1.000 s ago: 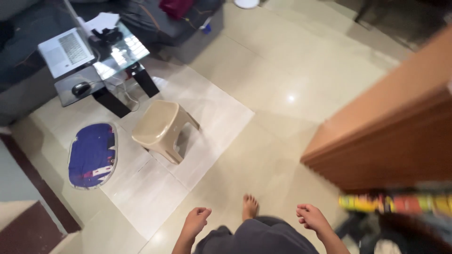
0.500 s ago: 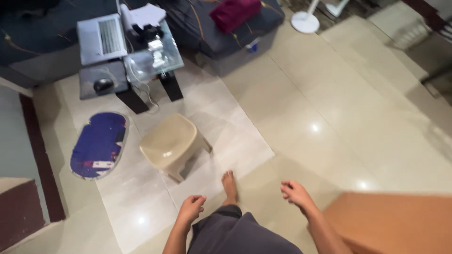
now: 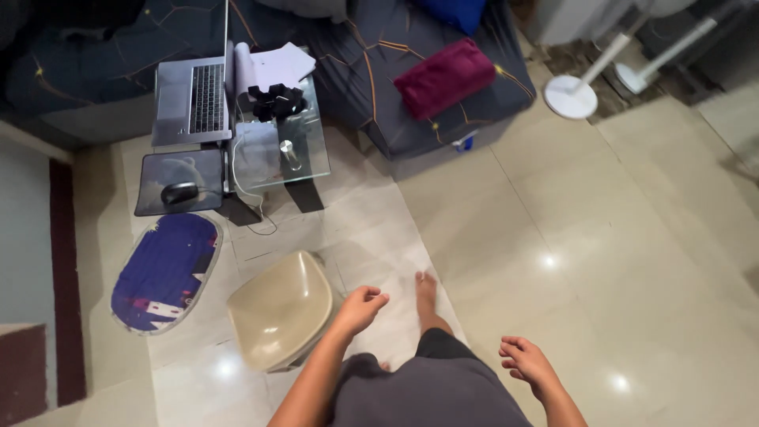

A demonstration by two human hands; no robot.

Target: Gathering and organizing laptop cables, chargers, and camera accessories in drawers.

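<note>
- Left hand: empty, fingers curled loosely inward, nothing pinched. It hangs in the air just off the right rim of the beige stool, not touching it.
- Right hand: empty, fingers loosely bent and slightly apart, palm down, over bare tile at about 5 o'clock in my view.
- Stool: sits on the pale floor at about 7 o'clock from frame centre, seat upward, just beside the person's left side. It is the nearest object to either hand.
- One bare foot is planted on the tile just to the right of the stool, at 6 o'clock; grey shorts fill the bottom edge below it.
- At 9 o'clock of the stool, an oval blue mat lies flat on the floor, close to the stool but apart from it.
- At 11 o'clock, a low glass table carries a small metal cylinder and a black object; an open laptop and a mouse on a dark pad sit to its left. A white cable trails from the table down to the floor.
- At 12 to 1 o'clock, a dark sofa with a maroon cushion; white fan bases at 2 o'clock.
- Risk, my judgement: tile looks glossy with bright reflections, so a bare foot could slip. The stool sits close to the left leg and could be knocked or tripped over. The loose cable near the table edge could snag a foot and drag the laptop or glass top.
</note>
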